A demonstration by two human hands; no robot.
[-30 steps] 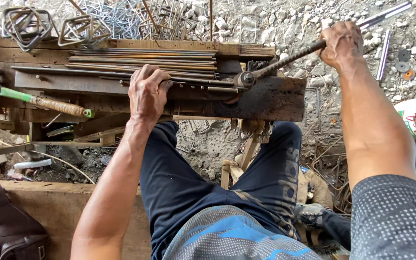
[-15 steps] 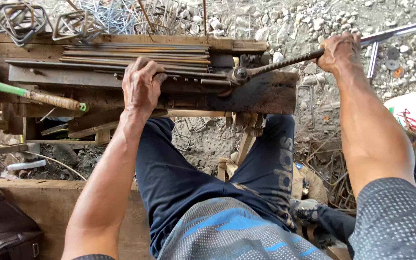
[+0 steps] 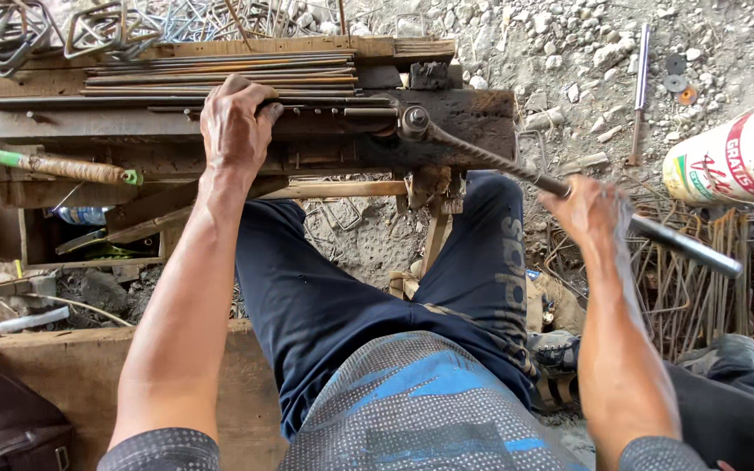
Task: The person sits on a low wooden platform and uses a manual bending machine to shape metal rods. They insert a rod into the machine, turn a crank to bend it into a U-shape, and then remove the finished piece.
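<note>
Timber and steel make up the bench [image 3: 473, 109] across your 12 o'clock; it bears the work and looks solidly built. Stacked on it toward 11 o'clock lies a bundle of straight rods [image 3: 220, 74], stiff and likely heavy as a lot.

Your lever [image 3: 517, 170], a long ribbed steel bar, pivots at a bolt at 12 o'clock and runs out to 3 o'clock. Judged stiff, heavy and rough enough not to slip; hold it far from the pivot for best purchase, as you do. Your right hand [image 3: 591, 214] is wrapped shut around it past mid-length.

Your left hand [image 3: 236, 122] sits at 11 o'clock on the bench edge, fingers curled over the rod [image 3: 325, 112] lying in the steel channel, pressing it down. That rod is thin, rigid and probably springy under load; keep the hand back from the pivot.

Further notes: a green-handled hammer [image 3: 41, 164] at 9 o'clock, bent square rings [image 3: 6, 26] at 10 o'clock, a white bucket [image 3: 735, 157] at 2 o'clock.

Ground is loose gravel [image 3: 569, 52], outdoors, with bent wire scrap [image 3: 700, 296] at 3 o'clock. Footing uneven.
</note>
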